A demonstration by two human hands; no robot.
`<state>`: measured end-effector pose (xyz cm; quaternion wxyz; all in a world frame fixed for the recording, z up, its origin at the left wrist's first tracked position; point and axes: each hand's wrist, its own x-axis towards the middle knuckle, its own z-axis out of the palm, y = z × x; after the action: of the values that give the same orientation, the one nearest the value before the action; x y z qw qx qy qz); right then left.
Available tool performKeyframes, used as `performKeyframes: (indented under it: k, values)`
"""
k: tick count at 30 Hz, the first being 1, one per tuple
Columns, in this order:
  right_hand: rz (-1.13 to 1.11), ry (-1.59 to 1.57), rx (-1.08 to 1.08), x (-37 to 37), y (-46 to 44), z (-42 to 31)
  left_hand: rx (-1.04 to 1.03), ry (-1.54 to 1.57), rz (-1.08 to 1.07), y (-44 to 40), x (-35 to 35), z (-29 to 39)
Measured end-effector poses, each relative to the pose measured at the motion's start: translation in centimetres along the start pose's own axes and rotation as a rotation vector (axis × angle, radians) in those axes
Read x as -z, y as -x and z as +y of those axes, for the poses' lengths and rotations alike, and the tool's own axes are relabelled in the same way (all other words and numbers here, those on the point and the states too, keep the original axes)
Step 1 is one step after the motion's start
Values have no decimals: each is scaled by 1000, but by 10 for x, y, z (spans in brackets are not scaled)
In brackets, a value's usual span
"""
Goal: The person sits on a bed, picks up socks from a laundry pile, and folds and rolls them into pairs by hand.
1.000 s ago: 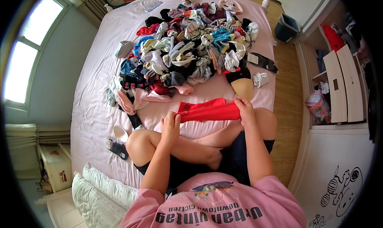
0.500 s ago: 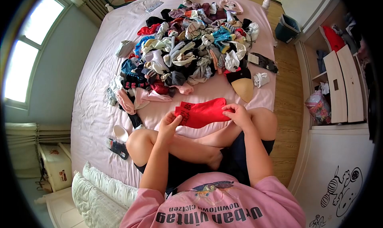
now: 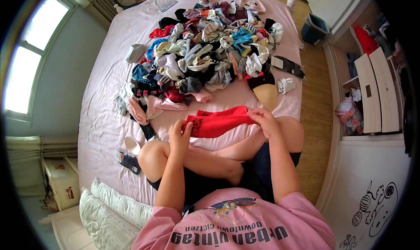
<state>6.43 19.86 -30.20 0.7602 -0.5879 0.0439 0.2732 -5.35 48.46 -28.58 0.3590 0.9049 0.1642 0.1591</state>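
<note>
A pair of red socks (image 3: 221, 124) with black lettering at the left end stretches between my hands above my crossed legs. The two socks overlap, one slightly behind the other. My left hand (image 3: 179, 135) pinches the lettered end between thumb and fingers. At the other end, my right hand (image 3: 264, 122) is closed on the red fabric. Beyond them on the bed lies a large heap of mixed socks and small clothes (image 3: 201, 57).
The heap rests on a pink bed sheet (image 3: 103, 96). Right of it lie a beige cup-shaped piece (image 3: 265, 96), a rolled white sock (image 3: 286, 86) and dark packaged socks (image 3: 287, 67). By my left knee are a white cup-shaped piece (image 3: 132, 145) and a dark packaged item (image 3: 128, 162).
My left hand has moved left and my right hand slightly right. The red socks are drawn out longer, and the two layers have shifted apart.
</note>
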Motion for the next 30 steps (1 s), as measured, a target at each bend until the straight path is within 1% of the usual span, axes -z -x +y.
performKeyframes:
  k: [1, 2, 3, 5, 6, 9, 10, 12, 14, 15, 17, 18, 21, 22, 24, 25, 27, 28, 30]
  values:
    - [61, -129, -24, 3, -1, -1, 64, 133, -10, 0, 0, 1]
    - [-4, -219, 39, 7, -2, -2, 129, 266, -19, 0, 0, 3]
    - [-2, -156, 26, 8, -3, -1, 195, 399, -29, 0, -1, 4]
    - [3, -30, 0, 5, -2, 0, 182, 519, -5, 1, -6, 7]
    - [-54, 94, 26, 3, -4, 7, 176, 579, 5, 1, -7, 8]
    - [-170, 574, 161, -11, -6, 27, -7, 219, 13, 2, -4, 12]
    - [-134, 694, 301, -16, -3, 31, -48, 175, 36, 2, -3, 16]
    - [-145, 860, 300, -28, -1, 32, -131, 88, 84, 2, 1, 25]
    - [-126, 1066, 268, -45, 0, 28, -155, 74, 39, 1, 3, 25]
    - [-104, 1157, 335, -52, -1, 31, -169, 67, 15, 0, 3, 25]
    - [-58, 1334, 472, -66, -2, 40, -164, 151, -7, -1, 4, 30]
    - [-7, 1355, 487, -69, -6, 51, -162, 191, -16, -2, 6, 32]
    - [-35, 1312, 511, -63, -23, 72, -39, 400, -1, 0, 4, 20]
    - [-44, 1189, 423, -57, -28, 76, -6, 413, 18, 1, 6, 15]
    - [-64, 949, 244, -44, -35, 59, 68, 447, 59, -1, 15, 11]
    - [-96, 456, 308, -26, -53, 81, 42, 279, 50, -3, 21, 11]
    - [-62, -70, -162, -24, -27, 7, -4, -55, 30, -9, 38, 25]
    - [-13, -91, -103, -20, -30, 5, -56, -100, 38, -11, 37, 26]
    - [83, -133, 23, -12, -39, 6, 1, -116, -38, -14, 30, 27]
